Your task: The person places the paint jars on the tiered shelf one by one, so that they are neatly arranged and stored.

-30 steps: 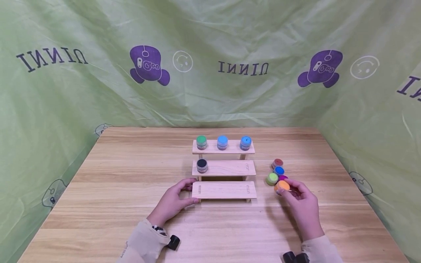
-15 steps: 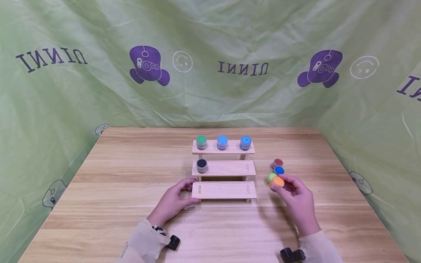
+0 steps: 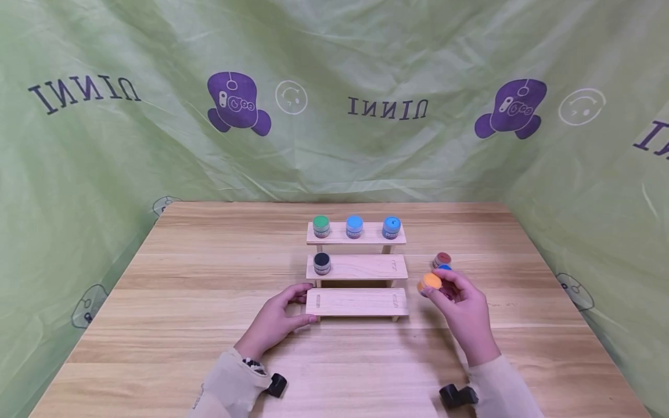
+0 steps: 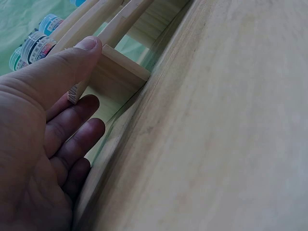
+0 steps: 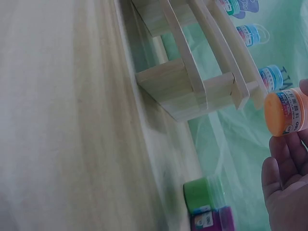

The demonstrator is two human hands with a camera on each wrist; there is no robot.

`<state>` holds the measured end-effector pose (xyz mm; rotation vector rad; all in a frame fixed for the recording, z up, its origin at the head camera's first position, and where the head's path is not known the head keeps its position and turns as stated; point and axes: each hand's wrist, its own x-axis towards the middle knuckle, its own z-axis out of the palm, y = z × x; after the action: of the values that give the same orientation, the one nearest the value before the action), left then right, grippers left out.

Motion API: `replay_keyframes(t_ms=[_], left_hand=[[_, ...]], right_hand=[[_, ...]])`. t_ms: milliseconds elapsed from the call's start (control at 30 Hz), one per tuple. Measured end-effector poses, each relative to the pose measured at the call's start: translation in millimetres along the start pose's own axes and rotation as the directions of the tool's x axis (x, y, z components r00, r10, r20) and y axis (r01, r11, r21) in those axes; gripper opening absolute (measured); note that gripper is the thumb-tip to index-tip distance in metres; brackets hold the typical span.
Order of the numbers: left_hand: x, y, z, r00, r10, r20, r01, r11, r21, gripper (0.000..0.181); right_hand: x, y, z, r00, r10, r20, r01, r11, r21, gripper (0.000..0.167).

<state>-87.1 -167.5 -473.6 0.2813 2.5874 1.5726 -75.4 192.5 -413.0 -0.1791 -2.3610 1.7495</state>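
A three-tier wooden display rack (image 3: 355, 302) stands on the table. My left hand (image 3: 276, 318) grips the left end of its lowest tier, thumb at the front corner; in the left wrist view the fingers (image 4: 79, 137) curl below the board's end. My right hand (image 3: 467, 316) pinches an orange paint jar (image 3: 431, 282) between thumb and fingers, raised off the table right of the rack. The jar's label (image 5: 291, 110) shows in the right wrist view. Beneath it sit a light green jar (image 5: 199, 195) and a purple jar (image 5: 211, 220), mostly hidden in the head view.
Green (image 3: 321, 225), light blue (image 3: 354, 225) and blue (image 3: 391, 226) jars stand on the top tier. A black-topped jar (image 3: 322, 262) is at the middle tier's left end. Red-brown (image 3: 442, 259) and dark blue (image 3: 444, 267) jars stand beyond my right hand. Green cloth (image 3: 324, 162) hangs behind the table.
My right hand has carried the orange jar left and slightly away from me, over the light green jar, toward the rack. The left hand keeps its grip in the same place.
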Motion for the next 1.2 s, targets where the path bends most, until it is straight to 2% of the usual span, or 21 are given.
replay_keyframes(t_ms=[233,533,767,1000,1200], left_hand=[[0.8,-0.8,1.0,1.0,0.005,0.0,-0.005,1.0,-0.001,0.065],[1.0,0.8,0.8,1.0,0.0,0.008,0.0,1.0,-0.013,0.065],[1.2,1.4,-0.1,1.0,0.002,0.005,-0.002,1.0,-0.01,0.064],[0.7,0.6,0.1,1.0,-0.002,0.004,0.002,1.0,-0.011,0.065],[0.6,0.2,0.5,1.0,-0.009,0.006,0.009,1.0,-0.015,0.065]], right_hand=[[5.6,-4.5,2.4,0.999,-0.039,0.035,0.038,0.999,0.024,0.039],[10.3,-13.0,12.2,0.99,-0.132,0.057,0.131,0.991,0.01,0.035],[14.5,-17.0,19.9,0.986,-0.145,0.089,0.141,0.989,0.045,0.037],[18.5,-19.9,27.6,0.979,-0.172,0.112,0.173,0.985,0.003,0.037],[22.1,-24.2,33.2,0.969,-0.191,0.156,0.192,0.981,0.008,0.039]])
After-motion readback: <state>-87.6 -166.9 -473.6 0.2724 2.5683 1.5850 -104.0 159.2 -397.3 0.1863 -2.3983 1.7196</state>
